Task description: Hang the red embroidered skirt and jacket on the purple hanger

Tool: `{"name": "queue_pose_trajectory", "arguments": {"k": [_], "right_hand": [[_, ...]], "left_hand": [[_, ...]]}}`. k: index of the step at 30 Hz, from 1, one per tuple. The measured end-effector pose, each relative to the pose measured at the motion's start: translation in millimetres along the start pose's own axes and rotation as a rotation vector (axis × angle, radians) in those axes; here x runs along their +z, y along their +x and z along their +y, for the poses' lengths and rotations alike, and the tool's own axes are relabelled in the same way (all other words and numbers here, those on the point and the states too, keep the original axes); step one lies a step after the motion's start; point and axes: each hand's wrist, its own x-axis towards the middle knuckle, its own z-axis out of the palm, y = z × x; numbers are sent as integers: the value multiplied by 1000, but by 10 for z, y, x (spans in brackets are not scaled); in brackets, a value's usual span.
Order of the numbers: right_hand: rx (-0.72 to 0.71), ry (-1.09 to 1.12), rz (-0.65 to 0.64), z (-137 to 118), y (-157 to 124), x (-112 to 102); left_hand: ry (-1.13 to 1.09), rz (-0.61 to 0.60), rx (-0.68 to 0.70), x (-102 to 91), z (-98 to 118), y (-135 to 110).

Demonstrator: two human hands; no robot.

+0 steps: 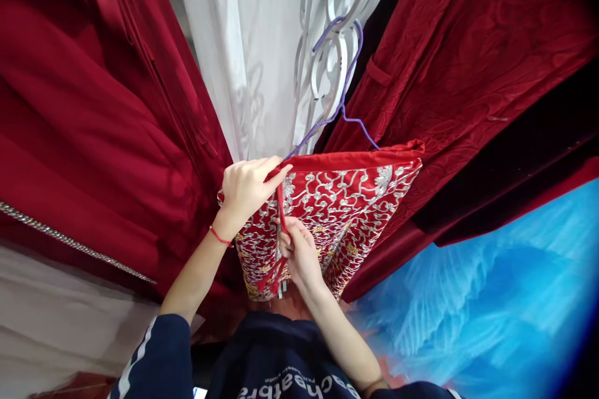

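A red skirt [346, 199] with silver and gold embroidery hangs by its waistband from a purple wire hanger [344, 103]. My left hand [250, 184] is closed over the left end of the waistband, close to the hanger's lower wire. Below it, my right hand [299, 246] pinches a thin red cord [281, 202] that runs down from the waistband. The cord's lower part dangles in front of the embroidered cloth. Part of the waistband is hidden behind my left hand.
The hanger hooks onto a white scrolled metal frame [339, 56]. Dark red garments [103, 106] hang at the left, and more red patterned cloth [468, 62] hangs at the right. White drapery [266, 31] is behind. Blue feather-patterned fabric [505, 287] spreads at the lower right.
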Motion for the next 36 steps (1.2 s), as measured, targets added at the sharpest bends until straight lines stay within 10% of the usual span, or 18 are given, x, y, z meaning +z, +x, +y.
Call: {"name": "queue_pose_trajectory", "arguments": {"k": [20,26,36], "right_hand": [[-393,-683,-89,-216,16,55],[-217,-498,-221,-367,71,106],[-450,-694,-184,-287,55,131]], "left_hand": [[57,37,12,-1,27,-7],[79,48,10,-61,62,12],[22,30,-19,-51,-4,12]]}}
